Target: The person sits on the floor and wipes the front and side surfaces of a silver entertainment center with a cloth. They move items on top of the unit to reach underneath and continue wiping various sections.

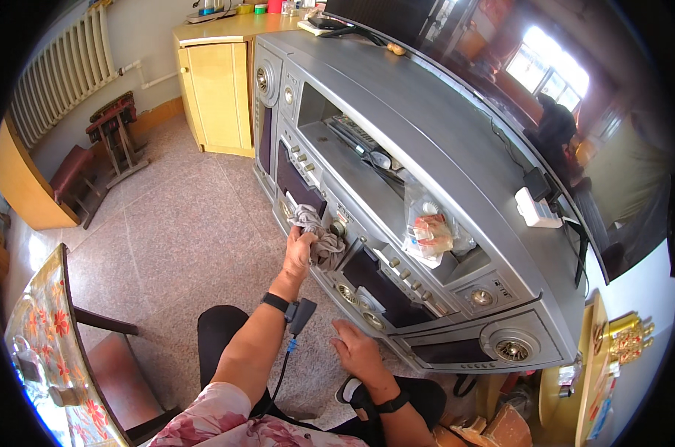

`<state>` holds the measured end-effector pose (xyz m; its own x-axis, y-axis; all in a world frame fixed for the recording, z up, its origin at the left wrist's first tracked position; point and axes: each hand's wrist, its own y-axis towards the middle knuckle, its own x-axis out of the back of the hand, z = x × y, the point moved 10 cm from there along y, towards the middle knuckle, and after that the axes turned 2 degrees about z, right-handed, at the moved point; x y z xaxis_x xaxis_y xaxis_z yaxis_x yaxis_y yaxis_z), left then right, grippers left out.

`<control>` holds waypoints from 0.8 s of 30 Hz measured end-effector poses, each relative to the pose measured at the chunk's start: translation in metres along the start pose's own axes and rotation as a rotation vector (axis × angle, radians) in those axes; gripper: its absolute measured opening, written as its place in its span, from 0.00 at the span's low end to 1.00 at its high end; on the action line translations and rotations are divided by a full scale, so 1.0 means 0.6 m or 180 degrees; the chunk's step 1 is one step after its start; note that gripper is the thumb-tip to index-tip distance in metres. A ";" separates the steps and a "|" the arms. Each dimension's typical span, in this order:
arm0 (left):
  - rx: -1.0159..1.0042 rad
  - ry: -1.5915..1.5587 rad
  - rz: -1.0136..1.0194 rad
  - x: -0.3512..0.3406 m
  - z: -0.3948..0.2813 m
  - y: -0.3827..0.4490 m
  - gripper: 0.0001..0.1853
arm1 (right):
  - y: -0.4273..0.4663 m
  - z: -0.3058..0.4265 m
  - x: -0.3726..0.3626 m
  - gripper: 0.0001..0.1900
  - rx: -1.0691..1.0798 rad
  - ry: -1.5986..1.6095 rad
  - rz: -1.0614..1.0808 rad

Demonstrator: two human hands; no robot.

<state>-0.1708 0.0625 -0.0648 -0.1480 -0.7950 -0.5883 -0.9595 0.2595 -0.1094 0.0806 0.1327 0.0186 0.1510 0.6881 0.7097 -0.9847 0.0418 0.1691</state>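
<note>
My left hand (299,250) grips a crumpled grey cloth (327,248), which lies against the lower front of a silver-grey TV cabinet (365,212), beside a round knob. My right hand (355,347) is lower and to the right, over my bent leg near the cabinet's bottom edge; it holds nothing and its fingers are apart. In the cabinet's open shelf are remote controls (349,134) and a clear plastic bag (431,234) with reddish contents. A large television (482,67) stands on top.
A yellow wooden cabinet (217,98) adjoins the far end. Left are a folding stool (116,134), a radiator (63,78) and a table with a floral cover (52,335), with a chair (122,374) beside it. A white power strip (537,209) lies on the cabinet top.
</note>
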 end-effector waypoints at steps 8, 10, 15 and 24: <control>0.0575 0.0904 0.1328 -0.100 -0.021 -0.113 0.25 | 0.028 -0.059 0.035 0.39 -0.0616 0.1840 -0.1073; 0.0830 0.1307 0.1755 -0.121 -0.004 -0.170 0.27 | 0.031 -0.068 0.026 0.39 -0.0622 0.2435 -0.1197; 0.0850 0.1839 0.1654 -0.091 0.002 -0.197 0.13 | 0.013 -0.114 -0.034 0.32 -0.1455 0.2741 -0.0588; 0.0676 -0.0741 -0.0074 0.010 0.010 -0.079 0.03 | 0.047 -0.084 -0.070 0.34 -0.1679 0.3678 -0.0341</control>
<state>-0.1250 0.0487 -0.0681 -0.0442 -0.6615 -0.7487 -0.8869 0.3710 -0.2754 0.0423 0.1413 -0.0411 0.3299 0.8801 -0.3415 -0.9274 0.2346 -0.2912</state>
